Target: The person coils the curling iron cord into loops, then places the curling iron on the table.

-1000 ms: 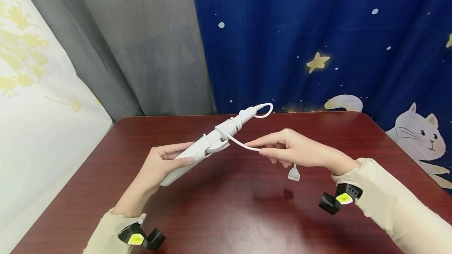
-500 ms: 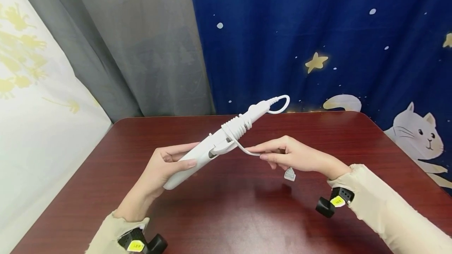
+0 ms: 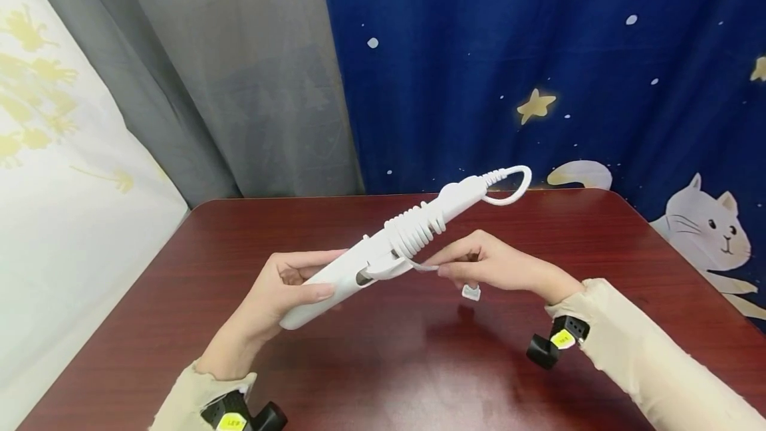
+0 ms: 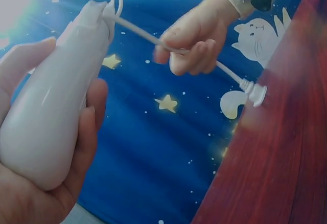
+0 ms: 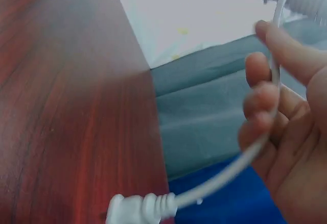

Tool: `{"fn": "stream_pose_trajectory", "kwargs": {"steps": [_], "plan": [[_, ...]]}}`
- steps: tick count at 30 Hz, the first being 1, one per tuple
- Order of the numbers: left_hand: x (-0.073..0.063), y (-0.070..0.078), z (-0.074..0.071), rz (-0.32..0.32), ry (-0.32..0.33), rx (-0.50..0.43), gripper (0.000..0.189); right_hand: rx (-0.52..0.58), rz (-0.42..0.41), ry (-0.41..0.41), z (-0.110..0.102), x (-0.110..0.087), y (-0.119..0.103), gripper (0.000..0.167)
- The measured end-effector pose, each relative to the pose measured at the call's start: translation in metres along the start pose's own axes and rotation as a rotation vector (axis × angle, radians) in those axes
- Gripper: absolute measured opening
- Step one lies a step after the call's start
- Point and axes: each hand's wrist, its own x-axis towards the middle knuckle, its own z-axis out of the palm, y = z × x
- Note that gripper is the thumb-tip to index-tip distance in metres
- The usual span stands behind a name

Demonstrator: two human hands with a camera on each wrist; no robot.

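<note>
A white hair curling iron (image 3: 344, 276) is held at a slant above the table, its cord end pointing up and to the right. My left hand (image 3: 257, 308) grips its thick lower end, thumb on the near side. Several turns of white cord (image 3: 414, 230) wrap the handle, and a loop of cord bows out at the far tip. Below the coils, my right hand (image 3: 499, 263) pinches the free length of cord. The white plug (image 5: 133, 209) dangles past that hand on a short tail. In the left wrist view the coils are mostly hidden behind the iron's body.
Both hands are above a dark red wooden table (image 3: 371, 371). Behind its far edge hang a grey curtain (image 3: 251, 72) and a blue curtain (image 3: 443, 72) with stars and a cat. White patterned fabric (image 3: 66, 231) borders the left side.
The curling iron has shifted right, and its cord end now reaches farther right. My right hand has moved slightly left and down, still pinching the cord. The stretch of cord before it looks shorter.
</note>
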Motion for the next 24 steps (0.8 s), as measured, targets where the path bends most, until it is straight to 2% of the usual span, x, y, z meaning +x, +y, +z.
{"fn": "stream_pose_trajectory", "kwargs": {"steps": [3,5,10,12,13,16,18,19,24], "plan": [[0.0,0.001,0.0,0.015,-0.033,0.031,0.04,0.066,0.032,-0.071,-0.003,0.0,0.006,0.022],[-0.001,0.002,0.001,0.029,-0.052,0.055,0.04,0.064,0.082,-0.109,-0.006,-0.001,0.011,0.021],[-0.002,0.005,0.0,0.051,-0.095,0.061,0.041,0.01,0.28,-0.148,-0.015,-0.005,0.022,0.019],[-0.003,0.006,-0.001,0.061,-0.116,0.05,0.041,0.012,0.331,-0.146,-0.019,-0.005,0.026,0.016],[-0.003,0.007,-0.001,0.065,-0.126,0.045,0.041,0.016,0.333,-0.144,-0.02,-0.004,0.03,0.015],[-0.003,0.007,-0.003,0.068,-0.143,0.041,0.04,0.052,0.259,-0.127,-0.022,0.001,0.038,0.01],[-0.004,0.007,-0.003,0.065,-0.15,0.051,0.041,0.011,0.216,-0.107,-0.023,0.004,0.039,0.012],[-0.004,0.007,-0.003,0.064,-0.158,0.054,0.041,0.005,0.161,-0.114,-0.021,0.008,0.024,0.014],[-0.004,0.006,-0.004,0.055,-0.226,0.086,0.042,0.052,0.139,-0.243,-0.021,0.03,0.023,0.015]]}}
